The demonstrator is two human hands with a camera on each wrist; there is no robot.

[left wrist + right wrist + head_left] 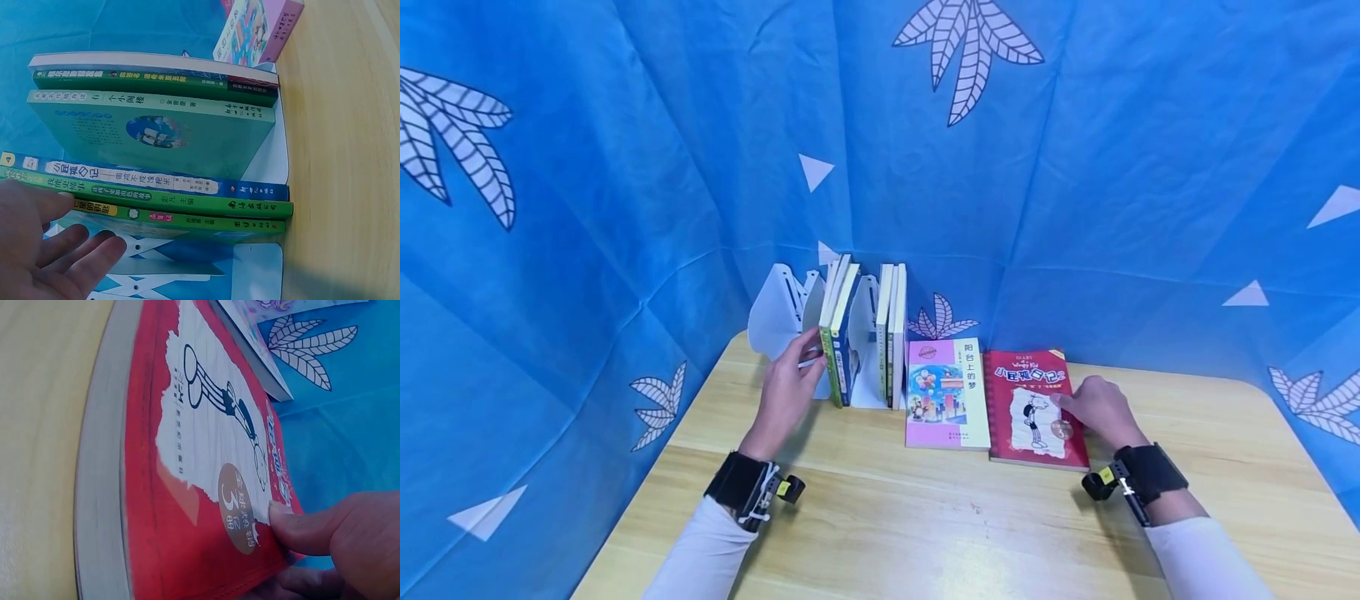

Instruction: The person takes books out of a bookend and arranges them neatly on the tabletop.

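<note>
Blue leaf-printed cloth (917, 192) backs the wooden worktop (865, 517); left fingers (94, 264), loosely spread, touch green-spined paperbacks (187, 219) propped by a white folding rack (773, 321); right fingers (312, 580) pinch a flat red paperback (1037, 417).

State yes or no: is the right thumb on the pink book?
No, the right hand has its thumb on the red book.
</note>
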